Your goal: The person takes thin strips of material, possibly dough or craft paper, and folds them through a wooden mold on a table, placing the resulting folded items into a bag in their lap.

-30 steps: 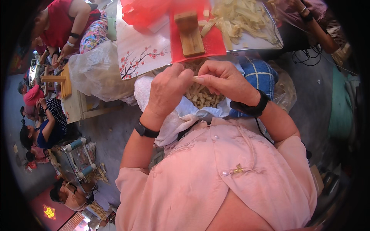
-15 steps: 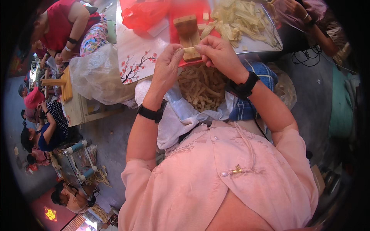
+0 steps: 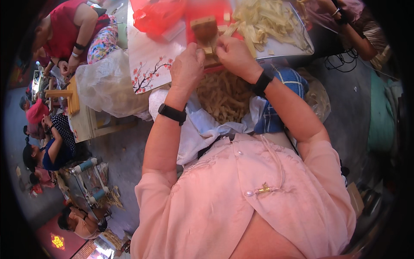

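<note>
A small wooden stand (image 3: 204, 28) with an upright block is on the table in front of me, on a red sheet. My left hand (image 3: 188, 64) is closed at its near left side, fingertips pinched. Opposite it, my right hand (image 3: 235, 57) is also closed in a pinch. A short pale yellow strip (image 3: 209, 50) spans the gap between my fingertips, low over the stand's base. My fingers cover both its ends. Below my hands, in a cloth-lined hollow at my lap, lies a heap of pale folded strips (image 3: 224, 98).
Long pale strips (image 3: 263, 26) are piled on a tray (image 3: 307, 45) at the right. A red plastic bag (image 3: 156, 19) lies at the far left of the white flowered tabletop (image 3: 144, 64). Clear plastic sheeting (image 3: 110, 84) hangs beside it. Other people work left and far right.
Both hands have moved slightly away from me and lower against the wooden stand, with the strip between them. My right hand's back has turned upward more.
</note>
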`<state>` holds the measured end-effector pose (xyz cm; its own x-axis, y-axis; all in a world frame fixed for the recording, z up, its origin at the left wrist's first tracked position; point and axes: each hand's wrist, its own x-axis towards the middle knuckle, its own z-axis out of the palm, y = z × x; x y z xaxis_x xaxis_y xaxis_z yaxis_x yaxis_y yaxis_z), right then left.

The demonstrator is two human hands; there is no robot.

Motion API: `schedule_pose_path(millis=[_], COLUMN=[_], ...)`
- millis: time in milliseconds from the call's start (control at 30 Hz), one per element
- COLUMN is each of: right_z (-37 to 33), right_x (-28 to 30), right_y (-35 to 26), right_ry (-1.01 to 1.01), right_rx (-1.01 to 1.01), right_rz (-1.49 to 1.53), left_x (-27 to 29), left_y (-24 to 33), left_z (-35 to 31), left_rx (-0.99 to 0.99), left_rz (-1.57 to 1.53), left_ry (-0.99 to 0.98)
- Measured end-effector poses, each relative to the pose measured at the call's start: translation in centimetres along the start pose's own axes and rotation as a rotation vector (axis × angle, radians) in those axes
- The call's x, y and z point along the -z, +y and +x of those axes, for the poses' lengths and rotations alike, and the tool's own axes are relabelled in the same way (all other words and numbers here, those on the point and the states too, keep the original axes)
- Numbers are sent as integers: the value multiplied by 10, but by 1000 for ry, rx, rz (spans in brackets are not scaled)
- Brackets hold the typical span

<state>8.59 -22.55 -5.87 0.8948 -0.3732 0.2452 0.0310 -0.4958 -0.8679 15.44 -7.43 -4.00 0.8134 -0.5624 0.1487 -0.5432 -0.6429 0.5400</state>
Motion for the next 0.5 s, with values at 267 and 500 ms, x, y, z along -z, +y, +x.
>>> schedule_pose_path(millis=[267,500], right_z=[-7,-39], right_x=[47,48], right_y=[0,-40], right_ry=[-39,-307], right_rx=[-62,-295], right_rz=[141,494], left_x=[35,27], left_y=[-4,-11], left_z=[-39,-62], left_rx=[446,403], left_rz=[-1191,-1580], left_ry=[-385,-376])
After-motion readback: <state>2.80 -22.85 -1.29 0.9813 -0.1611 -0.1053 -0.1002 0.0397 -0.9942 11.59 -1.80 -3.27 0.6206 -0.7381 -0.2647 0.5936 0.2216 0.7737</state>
